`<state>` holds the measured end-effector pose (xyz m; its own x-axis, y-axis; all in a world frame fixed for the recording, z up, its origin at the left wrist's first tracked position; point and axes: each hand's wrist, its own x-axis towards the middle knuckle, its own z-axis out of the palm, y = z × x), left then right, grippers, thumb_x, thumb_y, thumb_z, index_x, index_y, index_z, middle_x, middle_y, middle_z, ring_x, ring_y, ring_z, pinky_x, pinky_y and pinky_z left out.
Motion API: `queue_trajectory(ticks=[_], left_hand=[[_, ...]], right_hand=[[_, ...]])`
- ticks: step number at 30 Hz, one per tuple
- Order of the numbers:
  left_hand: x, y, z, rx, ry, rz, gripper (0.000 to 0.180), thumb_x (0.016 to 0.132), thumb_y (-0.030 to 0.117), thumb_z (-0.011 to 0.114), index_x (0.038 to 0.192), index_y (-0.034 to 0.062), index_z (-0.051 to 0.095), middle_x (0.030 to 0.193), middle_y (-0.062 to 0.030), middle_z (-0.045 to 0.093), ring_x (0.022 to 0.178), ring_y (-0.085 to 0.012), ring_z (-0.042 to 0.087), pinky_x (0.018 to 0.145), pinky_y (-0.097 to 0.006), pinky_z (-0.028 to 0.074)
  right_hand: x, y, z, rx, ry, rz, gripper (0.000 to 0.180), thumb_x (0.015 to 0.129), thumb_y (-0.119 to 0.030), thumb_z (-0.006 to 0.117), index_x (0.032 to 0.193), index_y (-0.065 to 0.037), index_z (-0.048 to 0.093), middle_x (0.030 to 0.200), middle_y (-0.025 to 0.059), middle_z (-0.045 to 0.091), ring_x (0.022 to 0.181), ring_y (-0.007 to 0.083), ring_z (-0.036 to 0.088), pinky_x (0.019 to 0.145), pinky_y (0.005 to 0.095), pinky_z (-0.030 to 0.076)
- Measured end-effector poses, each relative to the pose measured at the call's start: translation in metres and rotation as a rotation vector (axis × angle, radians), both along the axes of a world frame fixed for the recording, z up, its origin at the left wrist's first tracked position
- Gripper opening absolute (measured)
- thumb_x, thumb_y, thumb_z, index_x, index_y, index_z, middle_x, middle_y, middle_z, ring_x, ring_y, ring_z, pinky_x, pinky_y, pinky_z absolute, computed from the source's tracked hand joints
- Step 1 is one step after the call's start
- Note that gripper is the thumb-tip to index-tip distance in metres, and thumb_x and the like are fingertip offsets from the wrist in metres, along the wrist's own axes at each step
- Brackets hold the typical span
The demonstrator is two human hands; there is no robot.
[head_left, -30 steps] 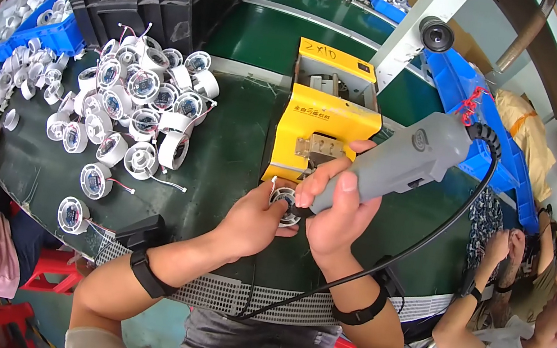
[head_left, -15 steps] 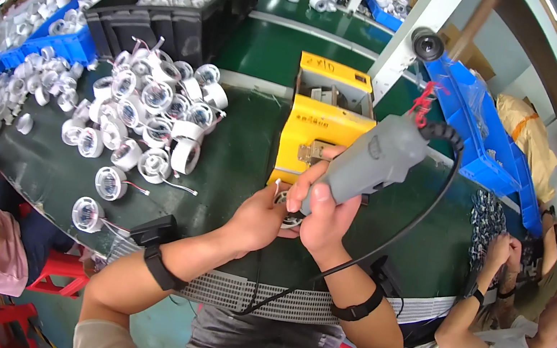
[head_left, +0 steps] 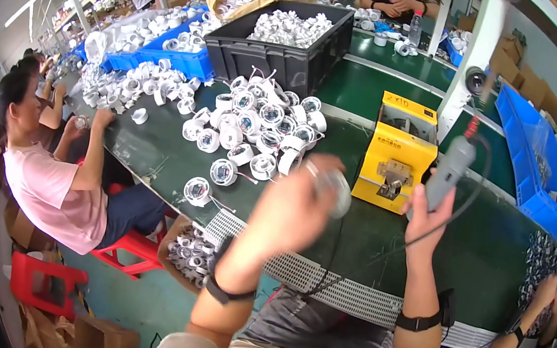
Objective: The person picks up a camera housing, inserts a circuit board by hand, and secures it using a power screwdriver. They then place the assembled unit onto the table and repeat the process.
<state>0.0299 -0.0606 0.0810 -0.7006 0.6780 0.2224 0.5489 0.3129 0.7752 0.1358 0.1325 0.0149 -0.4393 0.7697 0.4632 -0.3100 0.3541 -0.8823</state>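
The left hand is raised above the green desk and motion-blurred; its fingers curl round a pale round fitting, whose detail is lost in the blur; the right hand grips a grey electric screwdriver upright, cord trailing down; behind stands a yellow box; white fittings crowd the desk's left; its near edge is free.

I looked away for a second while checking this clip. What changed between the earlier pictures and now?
Both hands came apart. The left hand lifted a white round lamp fitting off the table, blurred in motion. The right hand raised the grey electric screwdriver upright, away from the fitting. The yellow machine and the heap of white fittings stayed put.
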Motion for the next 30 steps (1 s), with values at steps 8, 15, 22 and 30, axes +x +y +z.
queue_trajectory(ticks=[8,15,22,30], left_hand=[[-0.123,-0.087,0.007,-0.492,0.548,0.01,0.075,0.077,0.027,0.073,0.138,-0.0007,0.039,0.125,-0.0216,0.055,0.115,-0.0333,0.055,0.097,-0.04,0.043],[-0.094,-0.161,-0.052,-0.541,0.342,-0.122,0.065,0.066,0.017,0.079,0.124,0.0039,0.053,0.116,-0.0191,0.058,0.106,-0.0372,0.057,0.09,-0.039,0.046],[0.027,-0.081,-0.054,-0.024,0.486,0.091,0.053,0.062,0.01,0.08,0.105,0.0006,0.05,0.097,-0.0165,0.053,0.088,-0.0352,0.054,0.076,-0.039,0.045],[0.139,-0.001,-0.059,0.137,0.447,-0.125,0.059,0.062,0.021,0.083,0.112,0.007,0.055,0.1,-0.0156,0.051,0.085,-0.0324,0.056,0.062,-0.04,0.051]], right_hand=[[0.008,-0.007,0.009,0.174,-0.168,-0.039,0.047,0.082,-0.02,0.07,0.118,0.0,0.049,0.096,0.0131,0.066,0.091,0.0212,0.063,0.082,0.0337,0.048],[0.0,-0.004,0.001,0.252,-0.071,-0.207,0.061,0.077,-0.011,0.073,0.129,-0.004,0.041,0.103,0.0155,0.06,0.095,0.0291,0.06,0.085,0.038,0.047],[0.051,-0.052,0.001,0.314,0.093,-0.098,0.027,0.081,-0.001,0.062,0.106,0.003,0.054,0.098,0.01,0.057,0.088,0.0174,0.056,0.081,0.0295,0.046],[0.129,-0.113,-0.025,-0.331,0.158,0.259,0.021,0.095,-0.007,0.055,0.112,0.005,0.058,0.109,0.0093,0.062,0.096,0.012,0.059,0.084,0.0275,0.05]])
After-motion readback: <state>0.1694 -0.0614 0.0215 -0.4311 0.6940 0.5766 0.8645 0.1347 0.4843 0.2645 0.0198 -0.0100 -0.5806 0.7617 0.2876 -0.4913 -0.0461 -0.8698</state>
